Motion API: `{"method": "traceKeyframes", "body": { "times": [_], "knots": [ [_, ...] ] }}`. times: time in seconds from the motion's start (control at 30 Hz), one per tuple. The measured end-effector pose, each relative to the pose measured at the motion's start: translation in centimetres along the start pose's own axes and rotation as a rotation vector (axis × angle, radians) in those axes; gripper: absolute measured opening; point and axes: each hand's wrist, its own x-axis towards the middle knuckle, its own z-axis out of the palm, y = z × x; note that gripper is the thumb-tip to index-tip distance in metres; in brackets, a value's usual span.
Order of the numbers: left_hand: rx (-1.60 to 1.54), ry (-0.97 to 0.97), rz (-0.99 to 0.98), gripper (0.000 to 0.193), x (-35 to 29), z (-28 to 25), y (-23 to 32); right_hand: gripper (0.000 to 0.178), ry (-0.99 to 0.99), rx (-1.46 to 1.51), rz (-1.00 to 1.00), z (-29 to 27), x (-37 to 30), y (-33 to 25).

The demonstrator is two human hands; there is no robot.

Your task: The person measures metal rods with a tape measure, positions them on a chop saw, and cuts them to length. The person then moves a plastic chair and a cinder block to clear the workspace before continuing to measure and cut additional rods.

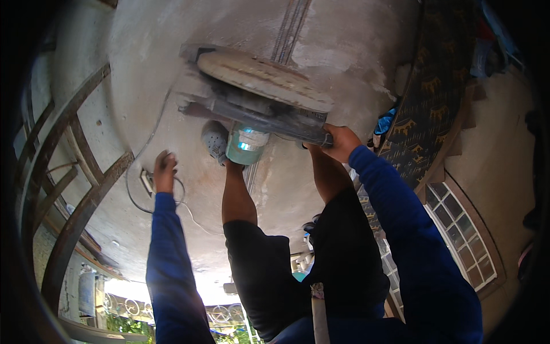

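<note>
My right hand (342, 143) is wrapped around the end of a dark metal bar on a dusty power tool. That tool (260, 117) looks like a cut-off saw, with a large round disc (263, 80) and a green cylindrical motor housing (246, 143). It is tilted in front of my legs and slightly blurred, partly hiding my grey clog (215, 140). Off to the left, my left hand (165, 165) is apart from the tool, its fingers loosely bent with nothing visible in them. Near it on the floor is a pale box-shaped piece (148, 182) with a cable (150, 137).
The concrete floor (189, 235) spreads around my feet. A curved dark frame (74, 166) stands along the left. On the right is a dark patterned panel (427, 97) with a blue item (385, 121) beside it, and a white-framed window (464, 235) lies farther right.
</note>
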Motion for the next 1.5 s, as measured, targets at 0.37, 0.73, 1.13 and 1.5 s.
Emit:
{"method": "traceKeyframes", "body": {
  "times": [0.37, 0.73, 1.13, 1.5],
  "knots": [
    [-0.604, 0.035, -0.328, 0.055, -12.1, 25.9, 21.3, 0.042, 0.328, 0.059, 0.238, 1.9, -2.3, -0.7],
    [-1.123, -0.208, -0.309, 0.024, -5.7, 20.3, 21.6, 0.017, 0.402, 0.194, -0.042, 2.6, -2.1, 0.5],
    [-1.105, -0.036, -0.289, 0.020, -7.5, 20.4, 21.3, 0.021, 0.404, 0.148, -0.122, 2.2, -2.0, 1.2],
    [-1.068, 0.104, -0.340, 0.024, -6.7, 18.9, 21.0, 0.008, 0.414, 0.134, -0.163, 2.2, -1.1, 0.3]
  ]
}}
